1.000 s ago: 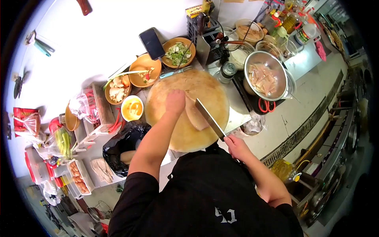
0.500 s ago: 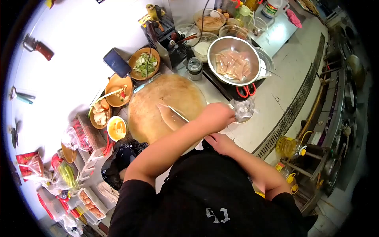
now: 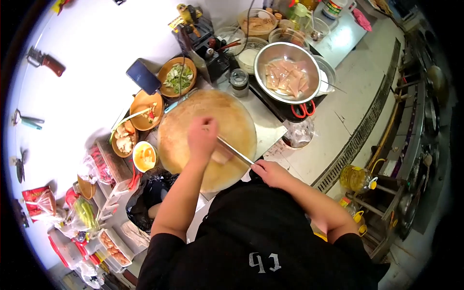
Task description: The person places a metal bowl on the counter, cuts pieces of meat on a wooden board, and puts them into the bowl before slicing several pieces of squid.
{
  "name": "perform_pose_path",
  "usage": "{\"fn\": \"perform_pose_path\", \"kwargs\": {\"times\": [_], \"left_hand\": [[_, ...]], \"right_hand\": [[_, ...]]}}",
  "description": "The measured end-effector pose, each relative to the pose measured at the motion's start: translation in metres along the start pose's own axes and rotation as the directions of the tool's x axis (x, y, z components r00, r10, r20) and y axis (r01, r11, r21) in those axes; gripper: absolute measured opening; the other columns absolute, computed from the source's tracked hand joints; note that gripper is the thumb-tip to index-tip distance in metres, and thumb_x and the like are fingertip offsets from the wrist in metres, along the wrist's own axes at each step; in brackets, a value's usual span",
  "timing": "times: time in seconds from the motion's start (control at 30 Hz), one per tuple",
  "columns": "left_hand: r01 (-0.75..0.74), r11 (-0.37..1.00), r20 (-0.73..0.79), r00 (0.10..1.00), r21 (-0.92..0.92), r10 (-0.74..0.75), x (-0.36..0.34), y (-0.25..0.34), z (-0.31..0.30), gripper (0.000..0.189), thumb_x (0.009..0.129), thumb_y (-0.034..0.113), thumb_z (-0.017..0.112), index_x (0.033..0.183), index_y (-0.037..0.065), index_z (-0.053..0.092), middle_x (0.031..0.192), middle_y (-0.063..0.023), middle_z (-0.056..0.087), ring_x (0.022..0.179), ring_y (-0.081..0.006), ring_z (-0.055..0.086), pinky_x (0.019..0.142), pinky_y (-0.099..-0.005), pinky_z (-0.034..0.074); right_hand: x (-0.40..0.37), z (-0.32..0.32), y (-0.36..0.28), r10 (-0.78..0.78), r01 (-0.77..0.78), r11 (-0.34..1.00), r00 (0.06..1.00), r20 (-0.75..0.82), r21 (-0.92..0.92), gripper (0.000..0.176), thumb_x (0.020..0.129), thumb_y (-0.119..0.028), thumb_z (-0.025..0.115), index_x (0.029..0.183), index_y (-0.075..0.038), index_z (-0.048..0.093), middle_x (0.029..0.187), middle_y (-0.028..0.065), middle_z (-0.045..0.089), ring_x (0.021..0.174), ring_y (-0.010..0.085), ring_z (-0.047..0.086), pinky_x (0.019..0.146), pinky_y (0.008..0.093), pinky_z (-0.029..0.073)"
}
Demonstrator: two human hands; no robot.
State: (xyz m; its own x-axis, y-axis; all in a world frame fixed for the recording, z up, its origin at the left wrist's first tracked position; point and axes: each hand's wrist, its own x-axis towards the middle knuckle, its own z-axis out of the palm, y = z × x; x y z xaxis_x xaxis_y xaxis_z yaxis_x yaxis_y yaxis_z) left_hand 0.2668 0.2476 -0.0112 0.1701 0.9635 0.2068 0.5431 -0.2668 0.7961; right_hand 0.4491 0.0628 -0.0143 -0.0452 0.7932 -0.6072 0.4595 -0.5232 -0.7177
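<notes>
On the round wooden board, my left hand is over the middle with its fingers curled together; what they hold, if anything, is hidden. My right hand, at the board's lower right edge, is closed round the handle end of a knife. The blade slants up and left across the board toward my left hand. A pale pink piece of meat lies on the board just below the blade, partly hidden. Flat pink slices rest in a steel bowl beyond the board.
Left of the board are bowls of chopped greens, red pieces, ginger-like pieces and orange liquid. A phone leans behind them. Beyond stand a jar and red-handled scissors. A black bag hangs lower left.
My left hand has moved left from beside the clear plastic bag to the middle of the board. More of the knife is visible. My right hand has hardly moved.
</notes>
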Motion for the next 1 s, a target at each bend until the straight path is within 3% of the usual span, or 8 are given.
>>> {"fn": "perform_pose_path", "kwargs": {"times": [0.13,0.2,0.37,0.63,0.7,0.73,0.9,1.0], "left_hand": [[0.243,0.933,-0.243,0.953,0.266,-0.179,-0.020,-0.095,-0.012,0.024,0.086,0.025,0.067,0.098,0.004,0.067,0.093,-0.0180,0.069,0.089,-0.0360,0.066,0.080,-0.0429,0.052],[0.470,0.781,0.156,0.808,0.411,-0.568,-0.022,-0.103,-0.012,0.030,0.088,0.029,0.063,0.105,0.004,0.065,0.100,-0.0210,0.070,0.095,-0.0390,0.065,0.084,-0.0467,0.051],[0.446,0.784,0.189,0.805,0.432,-0.563,-0.016,-0.111,0.003,0.033,0.092,0.031,0.056,0.106,0.003,0.064,0.102,-0.0231,0.069,0.098,-0.0401,0.065,0.084,-0.0489,0.051],[0.445,0.786,0.186,0.808,0.429,-0.559,-0.014,-0.113,0.003,0.031,0.093,0.030,0.054,0.098,0.003,0.066,0.095,-0.0233,0.070,0.090,-0.0416,0.066,0.080,-0.0493,0.052],[0.484,0.813,0.137,0.826,0.325,-0.546,-0.016,-0.115,0.002,0.029,0.092,0.028,0.055,0.096,0.002,0.066,0.095,-0.0235,0.070,0.088,-0.0417,0.066,0.079,-0.0505,0.052],[0.486,0.812,0.136,0.825,0.323,-0.548,-0.016,-0.115,0.003,0.029,0.092,0.028,0.055,0.096,0.002,0.066,0.095,-0.0235,0.070,0.088,-0.0417,0.066,0.079,-0.0505,0.052],[0.507,0.805,0.121,0.819,0.307,-0.561,-0.019,-0.116,0.002,0.027,0.089,0.025,0.056,0.098,0.001,0.066,0.097,-0.0245,0.069,0.090,-0.0429,0.066,0.081,-0.0513,0.051],[0.505,0.802,0.099,0.824,0.321,-0.558,-0.016,-0.121,0.006,0.027,0.090,0.024,0.055,0.101,0.003,0.067,0.099,-0.0242,0.070,0.092,-0.0421,0.066,0.082,-0.0496,0.052]], "right_hand": [[0.000,-0.004,-0.017,0.091,-0.091,0.996,0.994,0.054,0.002,0.046,0.100,-0.043,0.049,0.117,-0.003,0.063,0.107,0.0215,0.068,0.100,0.0394,0.065,0.087,0.0433,0.050],[0.003,-0.002,-0.019,0.060,-0.058,0.998,0.997,0.057,-0.039,0.046,0.100,-0.042,0.050,0.118,-0.002,0.063,0.106,0.0221,0.068,0.100,0.0393,0.065,0.088,0.0428,0.050],[0.005,-0.003,-0.045,0.160,-0.159,0.987,0.986,0.040,-0.031,0.045,0.100,-0.041,0.050,0.117,-0.001,0.063,0.106,0.0240,0.068,0.101,0.0401,0.065,0.089,0.0426,0.049],[0.032,0.008,-0.070,0.038,-0.039,0.988,0.999,-0.010,-0.150,0.045,0.100,-0.040,0.049,0.115,0.000,0.064,0.105,0.0246,0.068,0.101,0.0408,0.064,0.088,0.0436,0.049],[0.039,0.012,-0.062,-0.082,0.079,0.990,0.997,-0.017,-0.120,0.043,0.101,-0.041,0.049,0.116,-0.002,0.062,0.061,0.0049,0.054,0.043,0.0137,0.050,0.044,0.0307,0.043],[0.040,0.011,-0.062,-0.081,0.079,0.989,0.997,-0.016,-0.123,0.043,0.101,-0.041,0.049,0.116,-0.002,0.062,0.061,0.0049,0.054,0.043,0.0137,0.050,0.044,0.0307,0.043],[0.041,0.011,-0.069,-0.112,0.102,0.943,0.994,-0.015,-0.317,0.049,0.102,-0.043,0.045,0.120,0.000,0.060,0.092,0.0207,0.069,0.083,0.0340,0.068,0.076,0.0423,0.052],[0.045,0.014,-0.083,-0.007,0.019,0.930,0.999,0.035,-0.367,0.052,0.102,-0.045,0.041,0.121,0.000,0.059,0.109,0.0259,0.067,0.104,0.0430,0.062,0.092,0.0466,0.048]]}}
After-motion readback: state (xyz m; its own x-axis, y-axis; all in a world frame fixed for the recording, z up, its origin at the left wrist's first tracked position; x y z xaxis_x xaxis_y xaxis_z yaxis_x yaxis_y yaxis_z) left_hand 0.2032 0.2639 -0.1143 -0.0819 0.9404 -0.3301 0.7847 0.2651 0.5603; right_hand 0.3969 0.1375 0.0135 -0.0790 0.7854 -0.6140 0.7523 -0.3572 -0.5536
